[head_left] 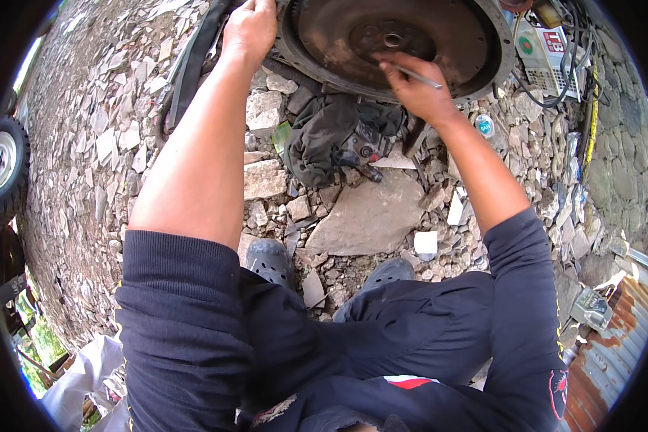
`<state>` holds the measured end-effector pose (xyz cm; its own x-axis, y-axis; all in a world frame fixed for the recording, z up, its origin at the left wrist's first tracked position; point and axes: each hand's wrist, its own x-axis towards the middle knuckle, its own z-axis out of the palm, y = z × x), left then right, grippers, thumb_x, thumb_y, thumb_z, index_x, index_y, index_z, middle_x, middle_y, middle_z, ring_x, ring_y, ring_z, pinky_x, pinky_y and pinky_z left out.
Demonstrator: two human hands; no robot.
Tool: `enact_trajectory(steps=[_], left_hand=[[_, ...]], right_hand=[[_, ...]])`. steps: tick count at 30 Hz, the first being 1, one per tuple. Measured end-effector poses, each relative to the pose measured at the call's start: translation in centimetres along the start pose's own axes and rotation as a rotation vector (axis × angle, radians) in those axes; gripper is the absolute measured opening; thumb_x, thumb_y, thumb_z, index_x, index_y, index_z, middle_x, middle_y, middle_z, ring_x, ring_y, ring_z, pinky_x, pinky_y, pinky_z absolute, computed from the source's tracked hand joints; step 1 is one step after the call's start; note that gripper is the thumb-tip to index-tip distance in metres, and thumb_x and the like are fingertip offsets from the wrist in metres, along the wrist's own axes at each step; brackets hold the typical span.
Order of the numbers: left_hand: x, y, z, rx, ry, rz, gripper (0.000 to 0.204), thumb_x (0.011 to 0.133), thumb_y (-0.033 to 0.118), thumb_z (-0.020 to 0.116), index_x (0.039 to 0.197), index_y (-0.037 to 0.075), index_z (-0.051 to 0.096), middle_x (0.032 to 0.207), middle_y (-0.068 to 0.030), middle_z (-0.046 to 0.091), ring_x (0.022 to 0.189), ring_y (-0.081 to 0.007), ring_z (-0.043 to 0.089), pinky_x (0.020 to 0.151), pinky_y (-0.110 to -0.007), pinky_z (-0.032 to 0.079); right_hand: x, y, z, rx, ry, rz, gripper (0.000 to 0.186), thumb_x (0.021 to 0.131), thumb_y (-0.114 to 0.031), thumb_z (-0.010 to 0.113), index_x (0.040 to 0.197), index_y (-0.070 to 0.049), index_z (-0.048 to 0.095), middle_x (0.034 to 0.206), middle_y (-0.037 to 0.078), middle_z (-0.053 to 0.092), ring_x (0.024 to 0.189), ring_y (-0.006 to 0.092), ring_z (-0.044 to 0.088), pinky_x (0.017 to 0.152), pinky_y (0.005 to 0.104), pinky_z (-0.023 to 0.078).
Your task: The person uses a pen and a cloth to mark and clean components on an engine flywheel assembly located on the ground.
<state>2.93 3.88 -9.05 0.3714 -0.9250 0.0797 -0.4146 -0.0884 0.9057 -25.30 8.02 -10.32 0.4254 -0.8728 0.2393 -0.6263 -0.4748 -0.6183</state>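
At the top of the head view a large, rusty brown flywheel [331,43] sits inside a round metal housing [506,50]. My right hand [421,88] is over its lower part, closed around a slim metal rod [419,77]; the tool's exact kind does not show. The fingertips are close to the flywheel's hub [392,40]. By the housing's left side, my left hand [250,30] is closed, its fingers partly cut off by the picture's upper edge. What it grips is hidden.
Below the housing lie a dark cloth [317,140] and a greasy metal part [367,147]. A flat stone [367,212] is set in the rubble before my feet. Cables [572,68] and a white container [543,61] are at right, a rusty corrugated sheet [612,374] lower right, a tyre [7,165] far left.
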Motion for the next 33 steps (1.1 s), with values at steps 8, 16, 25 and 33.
enact_trajectory(steps=[8, 16, 25, 33], left_hand=[[0.2, -0.1, -0.1, 0.357, -0.003, 0.381, 0.026, 0.093, 0.016, 0.038, 0.098, 0.001, 0.058, 0.097, -0.0257, 0.062, 0.092, -0.0423, 0.059, 0.083, -0.046, 0.047], [1.0, -0.6, 0.6, 0.409, 0.043, 0.433, 0.014, 0.085, 0.005, 0.044, 0.090, 0.003, 0.057, 0.092, -0.0190, 0.063, 0.089, -0.0335, 0.063, 0.079, -0.039, 0.050], [0.0, -1.0, -3.4, -0.265, -0.417, -0.263, 0.066, 0.089, 0.059, 0.046, 0.141, 0.018, 0.046, 0.129, -0.0088, 0.055, 0.108, -0.0221, 0.053, 0.091, -0.037, 0.042], [0.0, 0.2, -4.9, 0.122, -0.455, -0.074, 0.072, 0.091, 0.062, 0.050, 0.143, 0.012, 0.044, 0.140, -0.0089, 0.050, 0.126, -0.0217, 0.051, 0.103, -0.037, 0.037]], right_hand=[[-3.0, -0.2, -1.8, -0.070, -0.091, 0.172, 0.024, 0.091, -0.026, 0.059, 0.101, -0.007, 0.068, 0.093, 0.016, 0.069, 0.088, 0.0358, 0.066, 0.077, 0.0389, 0.052], [-9.4, 2.3, -2.8, -0.170, -0.061, 0.013, 0.020, 0.086, -0.012, 0.055, 0.100, 0.000, 0.062, 0.093, 0.022, 0.066, 0.089, 0.0395, 0.063, 0.078, 0.0448, 0.051], [-11.0, 6.2, -0.1, -0.175, 0.285, 0.203, 0.015, 0.088, -0.015, 0.061, 0.098, -0.005, 0.058, 0.089, 0.019, 0.068, 0.085, 0.0384, 0.067, 0.071, 0.0425, 0.053], [-9.1, 3.8, 7.7, 0.443, 0.111, 0.350, 0.013, 0.089, -0.013, 0.063, 0.099, -0.005, 0.063, 0.083, 0.015, 0.068, 0.076, 0.0291, 0.068, 0.069, 0.0353, 0.053]])
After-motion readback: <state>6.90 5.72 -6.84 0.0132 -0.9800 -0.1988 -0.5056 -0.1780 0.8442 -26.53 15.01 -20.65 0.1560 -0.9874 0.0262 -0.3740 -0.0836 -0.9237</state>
